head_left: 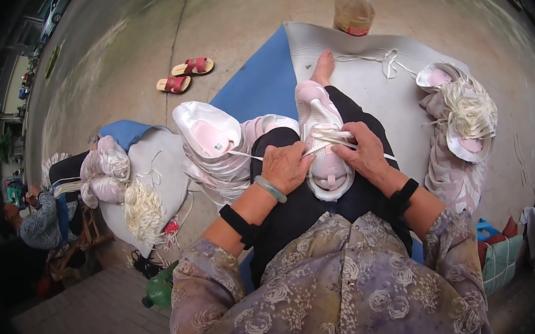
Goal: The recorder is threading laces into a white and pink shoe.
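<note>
By the left hand (pixel 284 167) and right hand (pixel 365 155), a white shoelace (pixel 340 136) is pinched, each grip closed thumb to finger. Between the hands, a pink-and-white lace-up sneaker (pixel 327 161) is laid over black trousers (pixel 366 114), its long axis directed away from the floral shirt (pixel 338 283), toe seemingly outward. Well beyond the grip, yellowish liquid (pixel 347 10) is held in a red-capped plastic jug (pixel 365 14) (its red label cannot be read).

Gap: right leg (pixel 355 108) to shoe pile (pixel 447 171)
</note>
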### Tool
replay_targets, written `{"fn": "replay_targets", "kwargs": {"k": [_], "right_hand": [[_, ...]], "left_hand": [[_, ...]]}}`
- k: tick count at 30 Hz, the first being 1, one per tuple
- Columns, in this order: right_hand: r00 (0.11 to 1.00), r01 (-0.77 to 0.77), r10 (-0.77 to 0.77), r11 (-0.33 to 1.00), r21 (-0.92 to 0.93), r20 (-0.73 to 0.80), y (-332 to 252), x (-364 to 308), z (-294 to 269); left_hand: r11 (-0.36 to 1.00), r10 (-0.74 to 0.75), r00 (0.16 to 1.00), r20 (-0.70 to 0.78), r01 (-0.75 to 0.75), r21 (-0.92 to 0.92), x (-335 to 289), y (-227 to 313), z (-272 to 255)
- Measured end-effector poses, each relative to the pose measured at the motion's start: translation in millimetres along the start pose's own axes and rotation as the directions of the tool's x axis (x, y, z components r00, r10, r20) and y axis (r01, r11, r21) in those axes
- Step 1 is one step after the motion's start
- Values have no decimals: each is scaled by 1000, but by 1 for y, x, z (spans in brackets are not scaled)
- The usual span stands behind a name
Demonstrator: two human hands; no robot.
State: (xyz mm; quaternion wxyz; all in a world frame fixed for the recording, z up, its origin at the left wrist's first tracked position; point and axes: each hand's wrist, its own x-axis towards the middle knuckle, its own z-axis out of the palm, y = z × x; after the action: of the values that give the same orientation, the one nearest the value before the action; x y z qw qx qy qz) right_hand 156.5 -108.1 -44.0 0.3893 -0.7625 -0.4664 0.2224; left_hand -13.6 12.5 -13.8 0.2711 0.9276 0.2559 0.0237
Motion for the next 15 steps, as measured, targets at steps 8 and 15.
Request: {"fn": "replay_targets", "kwargs": {"k": [8,15], "right_hand": [[991,-122,117,990,67,63,5,3,-3],[992,-106,102,993,52,70,5,-1,-8]], "left_hand": [[1000,13,1000,-7,-13,12,-25,-25,-27],[999,43,997,-61,-43,9,-60,-44,-51]]}}
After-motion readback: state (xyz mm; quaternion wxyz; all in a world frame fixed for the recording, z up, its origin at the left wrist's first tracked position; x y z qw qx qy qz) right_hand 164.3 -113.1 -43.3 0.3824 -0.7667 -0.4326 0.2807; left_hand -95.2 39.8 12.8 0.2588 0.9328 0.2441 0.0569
